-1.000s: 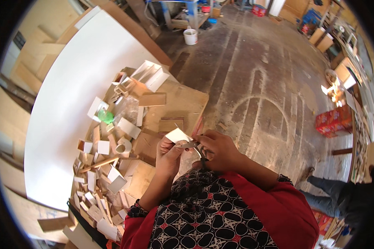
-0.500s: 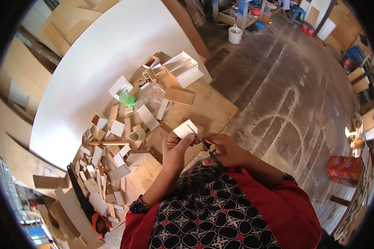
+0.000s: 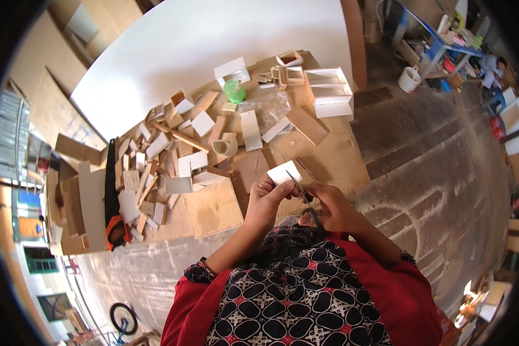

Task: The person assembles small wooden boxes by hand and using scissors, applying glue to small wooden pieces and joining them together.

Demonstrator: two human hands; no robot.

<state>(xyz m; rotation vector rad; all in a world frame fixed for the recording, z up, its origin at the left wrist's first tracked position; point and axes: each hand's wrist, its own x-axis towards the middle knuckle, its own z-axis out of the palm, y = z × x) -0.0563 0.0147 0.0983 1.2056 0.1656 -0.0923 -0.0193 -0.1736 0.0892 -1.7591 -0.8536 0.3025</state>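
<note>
left hand (image 3: 266, 202): fingers are pinching white piece (image 3: 279, 173) near surface (image 3: 343, 158) | right hand (image 3: 335, 210): fingers are gripping scissors (image 3: 300, 190), which are crossing white piece | progress: cutting is seemingly unfinished, no separated part showing | obscured: left fingers are covering its lower edge; cannot tell whether scissors are biting

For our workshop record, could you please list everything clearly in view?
Table: one, tan, centre-left
White piece: one, white, left hand
Scissors: one pair, black-handled, right hand
Offcuts: many, brown and white, on table
Box: one, white, table's far right
Plastic item: one, green, table's far side
Handsaw: one, black and orange, table's left edge
Panel: one, white, beyond table
Bucket: one, white, upper right
Wheel: one, black, lower left
Floor: one, brownish, right
Garment: one, red and patterned, below
Left hand: one, centre
Right hand: one, centre
</note>
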